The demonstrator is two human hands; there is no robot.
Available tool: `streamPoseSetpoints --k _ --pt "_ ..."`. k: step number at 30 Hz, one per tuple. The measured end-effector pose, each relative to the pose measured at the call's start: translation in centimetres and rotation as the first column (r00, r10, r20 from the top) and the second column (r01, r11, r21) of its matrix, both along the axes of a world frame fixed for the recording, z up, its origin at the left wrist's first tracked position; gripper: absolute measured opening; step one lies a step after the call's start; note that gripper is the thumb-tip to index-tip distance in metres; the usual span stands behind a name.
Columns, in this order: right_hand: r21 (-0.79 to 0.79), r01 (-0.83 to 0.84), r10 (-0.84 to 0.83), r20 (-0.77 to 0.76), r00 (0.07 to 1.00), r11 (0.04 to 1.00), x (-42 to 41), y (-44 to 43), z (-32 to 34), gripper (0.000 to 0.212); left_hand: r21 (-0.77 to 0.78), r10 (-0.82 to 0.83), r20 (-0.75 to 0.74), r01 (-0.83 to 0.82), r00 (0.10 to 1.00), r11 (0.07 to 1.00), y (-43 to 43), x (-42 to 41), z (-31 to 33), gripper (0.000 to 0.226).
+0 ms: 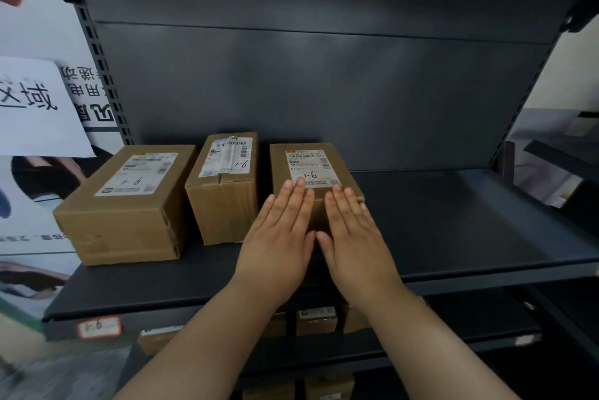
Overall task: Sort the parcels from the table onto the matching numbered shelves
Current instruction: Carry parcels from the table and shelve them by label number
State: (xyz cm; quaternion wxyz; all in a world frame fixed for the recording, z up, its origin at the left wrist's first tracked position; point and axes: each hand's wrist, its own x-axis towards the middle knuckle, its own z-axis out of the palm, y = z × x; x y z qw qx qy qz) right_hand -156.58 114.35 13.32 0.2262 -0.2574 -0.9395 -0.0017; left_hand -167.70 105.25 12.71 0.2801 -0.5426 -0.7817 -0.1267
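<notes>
Three brown cardboard parcels stand in a row on a dark metal shelf. The right parcel carries a white label with a handwritten number. My left hand and my right hand lie flat side by side against its near end, fingers straight, fingertips reaching onto its top. The middle parcel and the larger left parcel sit apart from my hands, each with a handwritten mark on its label. A red-edged number tag is stuck on the shelf's front lip at the left.
The shelf's right half is bare. More parcels sit on the lower shelf under my arms. A perforated upright bounds the shelf at the left, with a white paper sign and posters beyond it. Another shelf unit stands at the right.
</notes>
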Motion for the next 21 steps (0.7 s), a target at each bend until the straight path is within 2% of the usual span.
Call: streamPoseSetpoints --k 4,11,13,17,21 --pt "0.033 0.018 -0.017 -0.018 1.000 0.999 -0.4 0.0 0.0 0.067 0.017 -0.013 -0.006 0.013 1.000 1.000 0.3 -0.4 -0.2 0.060" --pt "-0.014 0.028 -0.026 0.113 0.993 1.000 -0.3 -0.3 1.3 0.081 -0.035 0.004 -0.048 -0.005 0.999 0.999 0.3 -1.0 -0.2 0.062" --pt "-0.016 0.039 -0.036 0.132 0.991 0.999 0.0 -0.4 1.6 0.077 -0.013 -0.030 -0.035 0.029 0.999 0.999 0.0 -1.2 -0.1 0.062" --pt "-0.024 0.126 -0.125 0.053 0.991 0.992 2.2 -1.2 1.1 0.070 0.093 -0.140 0.042 0.136 0.989 0.986 -1.2 -0.8 -1.4 0.062" --pt "-0.060 0.242 -0.239 0.059 0.969 0.968 5.4 -2.3 -0.8 0.070 0.060 -0.251 0.052 0.248 0.966 0.967 -1.7 1.5 -3.0 0.061"
